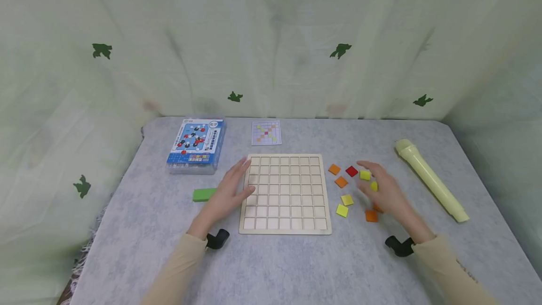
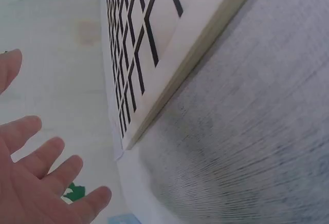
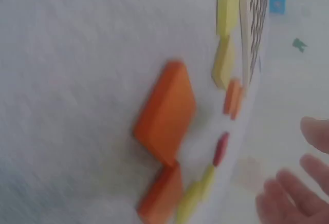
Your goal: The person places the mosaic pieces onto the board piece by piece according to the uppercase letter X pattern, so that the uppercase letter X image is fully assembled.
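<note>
A wooden grid board (image 1: 284, 195) with bare square cells lies flat mid-table. Beside and partly over its left edge is my left hand (image 1: 228, 191), fingers extended and nothing held. The left wrist view shows those spread fingers (image 2: 64, 170) apart from the board's rim (image 2: 175, 70). My right hand (image 1: 384, 193) hovers among small square tiles right of the board, its fingers loosely bent and holding nothing. Around it lie a red tile (image 1: 351, 171), several yellow tiles (image 1: 347, 200) and several orange tiles (image 1: 371, 216); the hand partly hides some. Large in the right wrist view is an orange tile (image 3: 172, 113).
Behind the board lies a pattern card (image 1: 266, 133) with coloured squares. A blue-labelled plastic box (image 1: 196, 145) stands at the back left, with a green block (image 1: 203, 195) nearer, partly behind the left hand. A pale yellow tube (image 1: 432, 180) lies at the right.
</note>
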Action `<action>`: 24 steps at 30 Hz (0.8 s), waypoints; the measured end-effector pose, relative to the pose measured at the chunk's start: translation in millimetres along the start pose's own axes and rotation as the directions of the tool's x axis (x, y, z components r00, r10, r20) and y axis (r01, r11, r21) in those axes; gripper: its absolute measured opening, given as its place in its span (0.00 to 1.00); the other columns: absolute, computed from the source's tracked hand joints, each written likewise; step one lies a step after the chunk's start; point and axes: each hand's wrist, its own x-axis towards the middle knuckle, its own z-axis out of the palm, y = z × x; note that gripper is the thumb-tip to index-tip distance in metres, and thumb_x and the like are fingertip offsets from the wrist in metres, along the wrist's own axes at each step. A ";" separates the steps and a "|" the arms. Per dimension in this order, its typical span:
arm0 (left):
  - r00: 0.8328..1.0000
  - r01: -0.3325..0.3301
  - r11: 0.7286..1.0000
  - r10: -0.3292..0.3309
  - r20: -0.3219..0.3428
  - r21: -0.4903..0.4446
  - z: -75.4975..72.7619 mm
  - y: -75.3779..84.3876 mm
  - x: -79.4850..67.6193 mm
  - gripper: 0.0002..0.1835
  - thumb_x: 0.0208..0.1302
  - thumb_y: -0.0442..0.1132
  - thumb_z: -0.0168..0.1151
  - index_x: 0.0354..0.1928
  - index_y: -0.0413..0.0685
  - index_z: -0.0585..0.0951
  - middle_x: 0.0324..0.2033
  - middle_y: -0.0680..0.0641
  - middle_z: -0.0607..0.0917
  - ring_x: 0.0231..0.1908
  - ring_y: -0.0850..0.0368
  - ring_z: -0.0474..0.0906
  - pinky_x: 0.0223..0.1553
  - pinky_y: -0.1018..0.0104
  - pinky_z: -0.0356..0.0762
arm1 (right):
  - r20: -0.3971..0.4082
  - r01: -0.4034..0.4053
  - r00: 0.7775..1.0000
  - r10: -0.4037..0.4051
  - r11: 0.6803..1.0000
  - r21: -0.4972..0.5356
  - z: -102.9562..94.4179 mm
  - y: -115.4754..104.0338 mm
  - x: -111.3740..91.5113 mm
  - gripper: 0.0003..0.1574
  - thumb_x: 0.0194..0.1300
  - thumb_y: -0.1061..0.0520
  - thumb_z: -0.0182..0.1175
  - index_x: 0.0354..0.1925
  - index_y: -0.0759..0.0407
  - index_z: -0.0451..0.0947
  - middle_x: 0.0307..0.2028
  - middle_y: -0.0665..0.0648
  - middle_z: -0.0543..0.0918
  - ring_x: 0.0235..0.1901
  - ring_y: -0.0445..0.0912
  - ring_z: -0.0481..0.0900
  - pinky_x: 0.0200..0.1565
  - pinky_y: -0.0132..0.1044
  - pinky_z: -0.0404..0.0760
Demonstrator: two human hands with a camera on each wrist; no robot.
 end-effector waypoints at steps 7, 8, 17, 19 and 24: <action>1.000 0.021 0.993 -0.021 0.007 -0.118 6.6 -13.7 -7.5 0.32 0.68 0.36 0.57 0.70 0.36 0.60 0.69 0.36 0.61 0.68 0.38 0.54 0.67 0.44 0.51 | 0.135 -0.057 0.990 0.031 0.979 0.197 18.6 2.3 -8.3 0.22 0.60 0.72 0.61 0.53 0.67 0.74 0.49 0.61 0.80 0.50 0.56 0.76 0.51 0.51 0.77; 1.000 0.025 0.993 -0.024 0.011 -0.115 7.6 -15.4 -8.1 0.31 0.68 0.36 0.57 0.70 0.35 0.60 0.69 0.36 0.61 0.68 0.38 0.54 0.67 0.44 0.51 | 0.147 -0.060 0.989 0.032 0.980 0.187 20.6 2.6 -9.6 0.20 0.59 0.72 0.61 0.51 0.66 0.75 0.48 0.60 0.81 0.49 0.55 0.77 0.50 0.51 0.77; 0.993 0.013 1.000 -0.016 0.116 0.029 15.0 -23.9 -11.3 0.29 0.68 0.29 0.53 0.69 0.30 0.59 0.71 0.36 0.55 0.69 0.34 0.48 0.67 0.40 0.45 | 0.161 -0.010 0.987 -0.005 0.996 0.088 29.0 2.6 -11.4 0.17 0.54 0.74 0.64 0.42 0.61 0.79 0.40 0.53 0.80 0.41 0.49 0.77 0.43 0.45 0.79; 0.992 0.004 0.999 -0.009 0.128 0.044 14.0 -22.9 -12.2 0.30 0.68 0.29 0.54 0.69 0.31 0.59 0.71 0.36 0.55 0.69 0.34 0.48 0.67 0.39 0.46 | 0.157 0.001 0.988 -0.012 0.998 0.067 29.5 3.0 -10.1 0.16 0.54 0.74 0.64 0.41 0.61 0.79 0.39 0.52 0.80 0.40 0.48 0.76 0.42 0.43 0.79; 0.986 0.009 0.995 -0.026 0.167 0.102 11.5 -20.1 -16.9 0.31 0.70 0.34 0.54 0.71 0.34 0.58 0.72 0.38 0.53 0.69 0.35 0.46 0.67 0.39 0.46 | 0.174 0.003 0.985 -0.009 0.999 0.036 28.8 4.0 -7.0 0.14 0.54 0.72 0.66 0.40 0.62 0.79 0.38 0.52 0.80 0.39 0.48 0.77 0.43 0.43 0.80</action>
